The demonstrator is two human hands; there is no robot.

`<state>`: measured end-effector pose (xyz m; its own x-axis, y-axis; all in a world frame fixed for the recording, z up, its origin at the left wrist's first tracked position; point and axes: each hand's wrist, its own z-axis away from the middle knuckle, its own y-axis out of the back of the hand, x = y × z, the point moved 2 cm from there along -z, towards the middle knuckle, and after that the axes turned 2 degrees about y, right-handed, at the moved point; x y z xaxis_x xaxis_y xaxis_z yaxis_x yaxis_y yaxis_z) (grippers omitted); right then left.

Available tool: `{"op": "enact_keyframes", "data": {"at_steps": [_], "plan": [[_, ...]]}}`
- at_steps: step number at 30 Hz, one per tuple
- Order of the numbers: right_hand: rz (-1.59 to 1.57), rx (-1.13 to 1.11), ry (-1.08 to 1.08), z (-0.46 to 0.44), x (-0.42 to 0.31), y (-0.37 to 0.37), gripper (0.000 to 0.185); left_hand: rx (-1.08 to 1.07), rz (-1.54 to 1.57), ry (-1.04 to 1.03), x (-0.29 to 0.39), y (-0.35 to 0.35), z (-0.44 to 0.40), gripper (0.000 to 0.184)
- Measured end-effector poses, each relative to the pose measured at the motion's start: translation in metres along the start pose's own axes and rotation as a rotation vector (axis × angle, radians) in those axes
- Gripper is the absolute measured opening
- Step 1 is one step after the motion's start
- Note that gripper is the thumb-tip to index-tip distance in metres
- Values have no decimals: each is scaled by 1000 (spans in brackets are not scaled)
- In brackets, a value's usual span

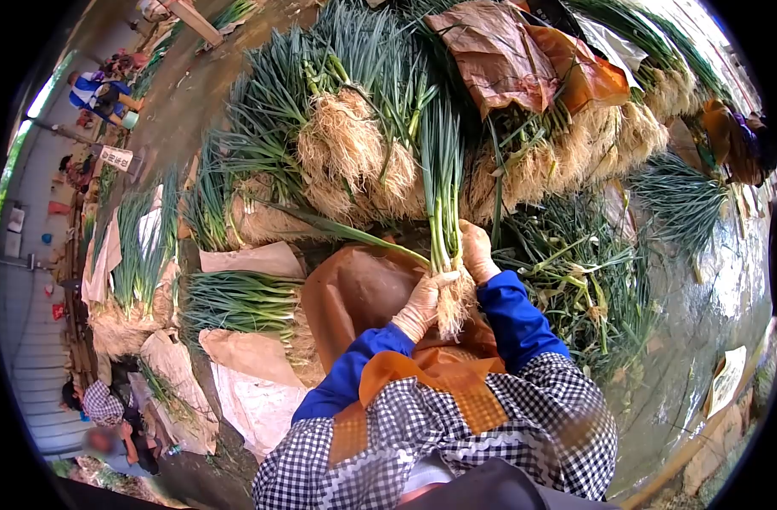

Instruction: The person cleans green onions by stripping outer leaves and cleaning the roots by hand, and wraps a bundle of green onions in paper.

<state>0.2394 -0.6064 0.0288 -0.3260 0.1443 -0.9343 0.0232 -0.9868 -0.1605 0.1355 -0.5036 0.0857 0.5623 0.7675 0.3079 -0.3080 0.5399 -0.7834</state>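
A bunch of green onions (443,212) stands upright before my chest, leaves pointing away and pale roots hanging toward me. My left hand (424,304), closed, grips it low, just above the roots. Another stalk (367,237) slants out to the left from beside this hand. On the other side, my right hand (476,252) is closed around the white stems, its fingers partly hidden behind them. Both hands look gloved. Beneath them spreads a brown plastic apron (363,293). Just beyond, a big heap of green onions (346,140) lies with its roots facing me.
Left of me, a row of green onions (240,302) lies by brown paper sheets (248,355). Loose trimmed leaves (567,280) are piled at right, next to wet floor (703,297). More onions lie under an orange sheet (575,64). Other people (104,95) sit at far left.
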Motion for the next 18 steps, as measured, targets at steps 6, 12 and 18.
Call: {"op": "enact_keyframes", "data": {"at_steps": [6, 12, 18], "plan": [[402, 18, 28, -47, -13, 11, 49, -6, 213, 3, -2, 13, -10, 28], [1026, 108, 299, -2, -46, 7, 27, 36, 253, -52, 1, 25, -17, 29], [83, -442, -137, 107, -86, 70, 20, 55, 242, -65, 2, 20, -16, 34]]}}
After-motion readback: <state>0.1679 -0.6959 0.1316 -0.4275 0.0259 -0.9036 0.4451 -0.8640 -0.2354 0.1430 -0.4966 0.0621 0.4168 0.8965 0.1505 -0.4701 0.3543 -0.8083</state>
